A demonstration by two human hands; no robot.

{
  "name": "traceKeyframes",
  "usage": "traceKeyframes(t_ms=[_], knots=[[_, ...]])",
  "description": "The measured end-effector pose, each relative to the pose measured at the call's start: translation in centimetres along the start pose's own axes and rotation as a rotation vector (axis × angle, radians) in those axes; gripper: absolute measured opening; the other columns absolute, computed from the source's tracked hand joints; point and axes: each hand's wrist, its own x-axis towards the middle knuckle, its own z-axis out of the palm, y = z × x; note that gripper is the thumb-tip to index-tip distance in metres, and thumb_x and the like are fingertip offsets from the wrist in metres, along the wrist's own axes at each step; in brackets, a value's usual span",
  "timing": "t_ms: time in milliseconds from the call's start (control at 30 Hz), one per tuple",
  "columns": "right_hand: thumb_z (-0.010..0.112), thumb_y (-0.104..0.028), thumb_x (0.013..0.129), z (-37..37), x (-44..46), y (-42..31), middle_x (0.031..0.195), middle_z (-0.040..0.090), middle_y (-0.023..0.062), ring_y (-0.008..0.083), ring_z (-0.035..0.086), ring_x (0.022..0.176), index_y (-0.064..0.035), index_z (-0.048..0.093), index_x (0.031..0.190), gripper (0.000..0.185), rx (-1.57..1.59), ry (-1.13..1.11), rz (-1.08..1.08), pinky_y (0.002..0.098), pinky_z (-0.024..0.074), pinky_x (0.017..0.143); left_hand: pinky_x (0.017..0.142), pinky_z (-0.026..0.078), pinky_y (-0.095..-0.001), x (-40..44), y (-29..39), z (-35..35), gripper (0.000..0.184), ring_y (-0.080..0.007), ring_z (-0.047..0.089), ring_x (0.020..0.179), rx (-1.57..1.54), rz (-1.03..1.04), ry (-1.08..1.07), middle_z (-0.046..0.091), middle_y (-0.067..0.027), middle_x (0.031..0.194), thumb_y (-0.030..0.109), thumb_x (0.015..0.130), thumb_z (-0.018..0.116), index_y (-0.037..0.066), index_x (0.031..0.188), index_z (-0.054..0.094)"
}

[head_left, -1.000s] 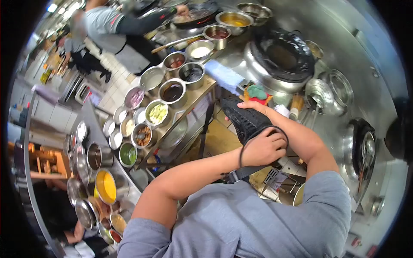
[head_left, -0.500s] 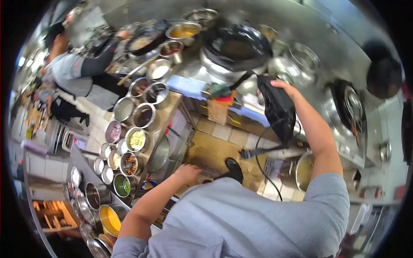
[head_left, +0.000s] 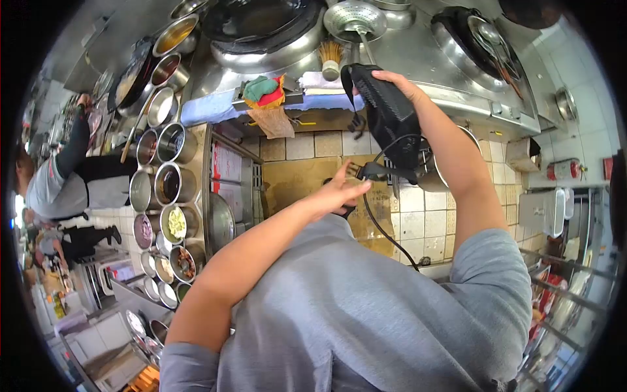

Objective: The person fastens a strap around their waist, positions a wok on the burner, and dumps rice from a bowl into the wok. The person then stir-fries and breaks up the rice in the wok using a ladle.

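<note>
Your right hand [head_left: 396, 83] holds the black pouch [head_left: 390, 114] at right, over the floor [head_left: 300, 146]; your left hand [head_left: 339, 191], thumb and finger apart, is at the buckle [head_left: 354, 170], its grip unclear. Pinch the buckle squarely, with the cable [head_left: 373, 221] clear.

Ingredient pots [head_left: 177, 186] stand left of the mesh pouch [head_left: 392, 117]. A brush [head_left: 331, 60] sits right of the wok [head_left: 261, 23], before the skimmer [head_left: 353, 21].

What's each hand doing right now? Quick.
Left hand: fingers at the strap buckle, thumb spread; can't tell whether the grip is closed on it.
Right hand: closed, holding the black mesh pouch.
</note>
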Motion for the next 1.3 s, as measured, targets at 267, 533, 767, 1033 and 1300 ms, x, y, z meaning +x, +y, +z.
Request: traceKeyframes(t_ms=[267, 533, 767, 1033, 1300], knots=[[0.061, -0.038, 0.087, 1.1, -0.1, 1.4, 0.105, 0.069, 0.0121, 0.0183, 0.067, 0.085, -0.0001, 0.061, 0.117, 0.048, 0.12, -0.003, -0.081, 0.0288, 0.0547, 0.073, 0.082, 0.05, -0.0288, 1.4, 2.2, -0.2, 0.013, -0.0137, 0.062, 0.09, -0.015, 0.652, 0.186, 0.065, -0.002, 0.095, 0.018, 0.093, 0.062, 0.007, 0.101, 0.06], [0.063, -0.034, 0.087, -0.3, -1.0, 2.6, 0.109, 0.066, 0.0161, 0.0176, 0.066, 0.092, -0.0035, 0.05, 0.129, 0.053, -0.035, -0.046, 0.013, 0.0301, 0.0544, 0.079, 0.086, 0.051, -0.0304, -5.7, 5.9, 6.4, 0.034, -0.0171, 0.065, 0.1, 0.324, 0.755, -0.797, 0.068, -0.0107, 0.11, 0.025, 0.09, 0.066, 0.003, 0.116, 0.062], [0.063, -0.037, 0.088, 1.0, -6.8, 9.3, 0.114, 0.058, 0.0058, 0.0161, 0.056, 0.102, -0.0162, 0.055, 0.126, 0.044, -0.485, 0.197, -0.068, 0.029, 0.0449, 0.089, 0.074, 0.05, -0.0285, -3.1, -11.5, -12.0, 0.018, -0.015, 0.064, 0.081, 0.333, 0.505, 0.472, 0.068, -0.0084, 0.091, 0.016, 0.094, 0.059, 0.001, 0.104, 0.063], [0.065, -0.027, 0.089, 4.8, -14.2, 21.0, 0.112, 0.06, 0.0055, 0.0165, 0.06, 0.099, -0.0154, 0.051, 0.128, 0.043, -0.004, 0.418, 0.06, 0.0311, 0.0496, 0.086, 0.08, 0.05, -0.0375, -7.1, -47.3, -8.5, 0.02, -0.028, 0.064, 0.088, 0.284, -0.496, 0.605, 0.066, -0.0177, 0.096, 0.022, 0.091, 0.059, 0.007, 0.101, 0.067], [0.067, -0.027, 0.086, 9.2, -18.3, 18.9, 0.108, 0.062, 0.0045, 0.0157, 0.061, 0.096, -0.0121, 0.049, 0.125, 0.045, 0.474, 0.495, 0.159, 0.0304, 0.0508, 0.083, 0.076, 0.049, -0.0371, -4.6, -44.7, 3.2, 0.019, -0.0271, 0.062, 0.083, -0.349, -0.603, 0.675, 0.063, -0.0149, 0.089, 0.026, 0.092, 0.058, 0.008, 0.095, 0.064]])
